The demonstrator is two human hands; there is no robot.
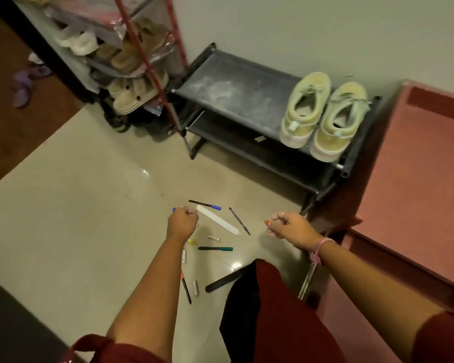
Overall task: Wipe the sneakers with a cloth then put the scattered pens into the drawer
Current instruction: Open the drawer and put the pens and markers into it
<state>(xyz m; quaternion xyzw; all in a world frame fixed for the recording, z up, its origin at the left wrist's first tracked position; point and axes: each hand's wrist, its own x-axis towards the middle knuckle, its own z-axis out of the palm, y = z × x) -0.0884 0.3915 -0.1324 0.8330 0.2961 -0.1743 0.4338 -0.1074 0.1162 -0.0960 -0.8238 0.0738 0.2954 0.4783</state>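
A pair of pale yellow-green sneakers stands on the top shelf of a low black shoe rack. Several pens lie scattered on the beige floor: a black pen with a blue cap, a dark pen, a green marker and a black pen with an orange tip. My left hand is a fist above them, with a blue tip showing at its left edge. My right hand is also closed, an orange-red tip poking out by the thumb. No cloth is in view.
A long white strip, small silver cylinders and a flat black strip lie among the pens. A reddish-brown cabinet stands at the right. A tall rack of slippers is at the back left.
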